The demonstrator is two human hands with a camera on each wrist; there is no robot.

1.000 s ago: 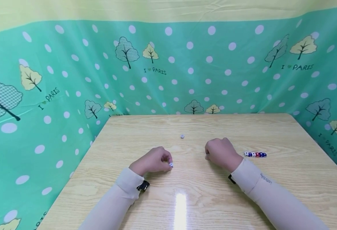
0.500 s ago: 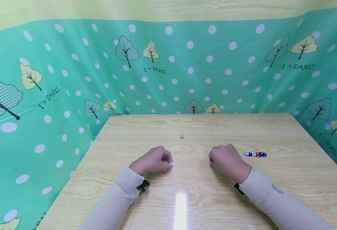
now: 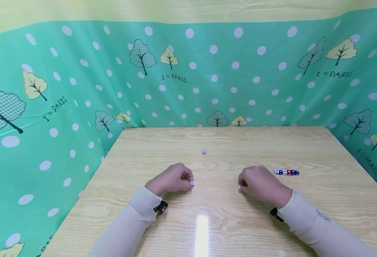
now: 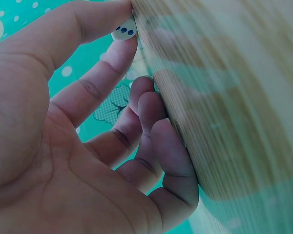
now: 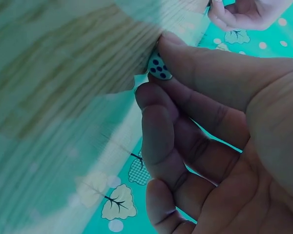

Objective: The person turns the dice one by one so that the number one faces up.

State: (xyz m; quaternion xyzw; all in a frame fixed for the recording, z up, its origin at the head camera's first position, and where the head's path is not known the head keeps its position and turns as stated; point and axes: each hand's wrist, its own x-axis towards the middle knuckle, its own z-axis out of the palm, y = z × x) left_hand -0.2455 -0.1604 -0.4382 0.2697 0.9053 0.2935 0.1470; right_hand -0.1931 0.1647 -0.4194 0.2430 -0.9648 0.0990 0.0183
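My left hand (image 3: 172, 179) pinches a white die (image 3: 192, 183) between thumb and index finger, low at the tabletop, left of the middle. In the left wrist view that die (image 4: 124, 31) shows blue pips, and the other fingers curl with their tips at the wood. Right of the middle, my right hand (image 3: 261, 184) holds another white die (image 3: 239, 186), mostly covered by the fingers in the head view. The right wrist view shows this die (image 5: 159, 67) with dark pips, gripped by thumb and index finger close to the table.
A lone white die (image 3: 204, 152) lies farther back near the middle of the wooden table (image 3: 162, 142). To the right of my right hand is a row of several white, blue and red dice (image 3: 286, 172). A green dotted curtain (image 3: 188, 78) surrounds the table's back and sides.
My right hand has moved right and toward me, and the die between its fingers has come into sight. The left hand has stayed in place with its die.
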